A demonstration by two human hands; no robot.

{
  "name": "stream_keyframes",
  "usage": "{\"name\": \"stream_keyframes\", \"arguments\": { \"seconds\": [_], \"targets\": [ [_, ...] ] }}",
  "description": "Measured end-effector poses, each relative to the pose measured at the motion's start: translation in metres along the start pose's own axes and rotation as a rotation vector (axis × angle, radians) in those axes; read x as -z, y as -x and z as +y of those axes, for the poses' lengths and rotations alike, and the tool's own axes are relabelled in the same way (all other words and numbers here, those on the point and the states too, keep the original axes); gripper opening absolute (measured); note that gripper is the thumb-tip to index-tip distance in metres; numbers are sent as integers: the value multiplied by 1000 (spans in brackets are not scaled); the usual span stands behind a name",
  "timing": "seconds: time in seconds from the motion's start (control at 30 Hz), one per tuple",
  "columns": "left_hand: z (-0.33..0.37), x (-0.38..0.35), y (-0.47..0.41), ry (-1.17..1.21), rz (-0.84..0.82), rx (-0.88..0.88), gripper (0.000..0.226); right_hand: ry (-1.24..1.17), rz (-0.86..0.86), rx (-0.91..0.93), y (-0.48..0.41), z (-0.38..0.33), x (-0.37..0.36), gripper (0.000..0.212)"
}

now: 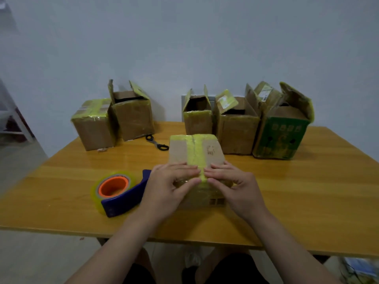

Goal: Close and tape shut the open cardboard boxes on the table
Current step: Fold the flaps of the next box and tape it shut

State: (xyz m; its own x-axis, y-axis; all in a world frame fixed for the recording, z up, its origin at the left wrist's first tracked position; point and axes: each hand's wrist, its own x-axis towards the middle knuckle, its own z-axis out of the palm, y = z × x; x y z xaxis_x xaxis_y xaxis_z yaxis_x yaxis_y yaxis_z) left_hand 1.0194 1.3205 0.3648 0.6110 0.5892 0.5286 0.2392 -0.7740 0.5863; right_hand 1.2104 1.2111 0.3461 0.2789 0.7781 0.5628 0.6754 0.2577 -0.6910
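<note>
On the table – a taped box pressed under two hands

At the middle of the wooden table (307, 191) a small closed box (178, 152) is set, its top seam covered by a strip of yellow-green tape (194, 154). The left hand (170, 187) and the right hand (235, 185) are laid on its near edge – fingers straight and pressed flat on top, thumbs against the front face, nothing gripped. Just left of the hands a blue tape dispenser (121, 193) with an orange core is seen. Black scissors (156, 142) lie behind. Along the far side a sealed box (92, 128) is touched by an open box (133, 117); to the right, two open brown boxes (198, 119) and an open green box (281, 136) are lined up
</note>
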Motion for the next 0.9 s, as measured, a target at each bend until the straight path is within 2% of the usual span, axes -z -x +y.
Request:
{"name": "stream_keyframes", "arguments": {
  "seconds": [0.2, 0.47, 0.77, 0.9],
  "targets": [
    [-24, -19, -2, 120, 84, -55, 25, 26, 4, 43, -5, 6, 1, 32],
    [-34, -35, 1, 144, 216, -163, 27, -172, 104, -8, 3, 17, -16, 24],
    [-28, -32, 0, 193, 201, -112, 27, -208, 139, 13, 8, 19, -23, 18],
    [-36, -23, 6, 314, 168, -42, 29, -223, 115, 11, 8, 21, -17, 17]
  ]
}}
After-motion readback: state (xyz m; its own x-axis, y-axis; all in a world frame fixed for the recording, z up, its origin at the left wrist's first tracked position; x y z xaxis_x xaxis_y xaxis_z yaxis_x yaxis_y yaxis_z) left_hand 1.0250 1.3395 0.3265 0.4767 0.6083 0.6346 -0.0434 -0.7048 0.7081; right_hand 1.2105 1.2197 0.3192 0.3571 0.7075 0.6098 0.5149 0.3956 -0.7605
